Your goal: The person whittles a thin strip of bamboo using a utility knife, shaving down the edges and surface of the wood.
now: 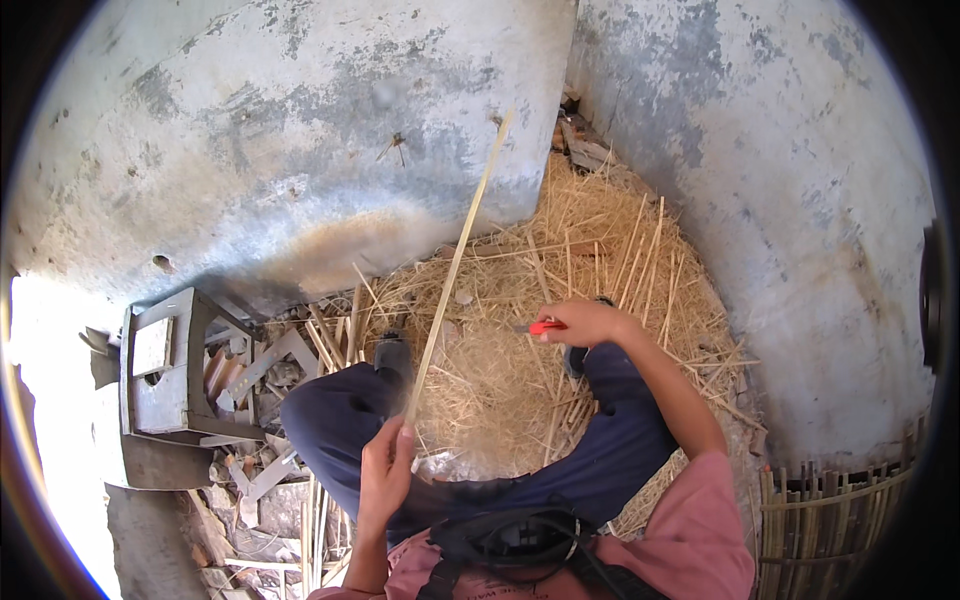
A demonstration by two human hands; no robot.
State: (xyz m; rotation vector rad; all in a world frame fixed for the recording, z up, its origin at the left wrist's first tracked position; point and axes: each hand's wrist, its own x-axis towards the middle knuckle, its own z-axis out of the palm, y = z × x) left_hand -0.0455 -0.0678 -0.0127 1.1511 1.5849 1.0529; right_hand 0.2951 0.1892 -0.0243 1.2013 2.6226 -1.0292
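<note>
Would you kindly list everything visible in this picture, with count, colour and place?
bamboo strip: one, pale yellow, long and thin, slanting up from the left hand toward the wall
knife: one, red handle, in the right hand over the shavings
shavings pile: one heap, straw-coloured, on the ground in the wall corner
loose strips: several, pale, lying on the pile at the right
wooden stool: one, grey, at the left
scrap wood: many pieces, grey-brown, beside the stool
woven bamboo piece: one, yellow-green, lower right
walls: two, weathered grey, behind
left hand: grip closed on the strip's lower end
right hand: grip closed on the knife
</note>
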